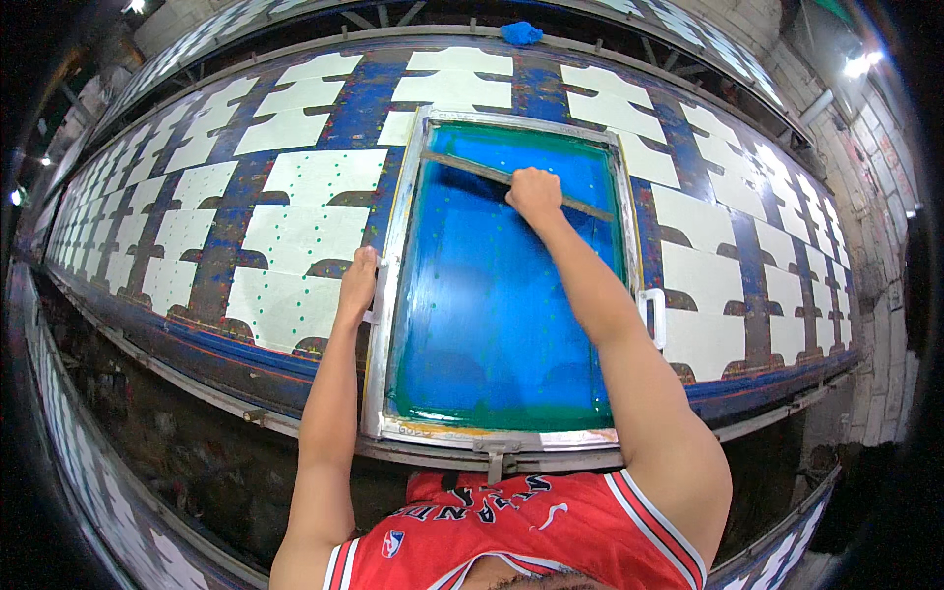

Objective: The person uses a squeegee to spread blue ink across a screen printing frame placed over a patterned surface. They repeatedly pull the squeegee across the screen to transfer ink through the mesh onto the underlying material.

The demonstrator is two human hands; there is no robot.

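Note:
A screen-printing frame (551,440) with metal rails and blue mesh (492,324) edged in green lies on the long table in front of me. My right hand (536,192) is closed on the middle of a long squeegee (462,167), which lies slantwise across the far part of the mesh. At the frame's left rail, my left hand (362,283) is wrapped around the side handle, mostly hiding it. Left of the frame, white cut fabric pieces (320,226) carry small green dots. Those to the right (700,285) look plain white.
A white handle (651,320) sticks out from the frame's right rail. A metal bracket (497,457) sits at its near edge. Beyond the table's far edge lies a crumpled blue cloth or bag (521,33). Other tables with white pieces run behind and at lower left. A block wall (880,197) stands at right.

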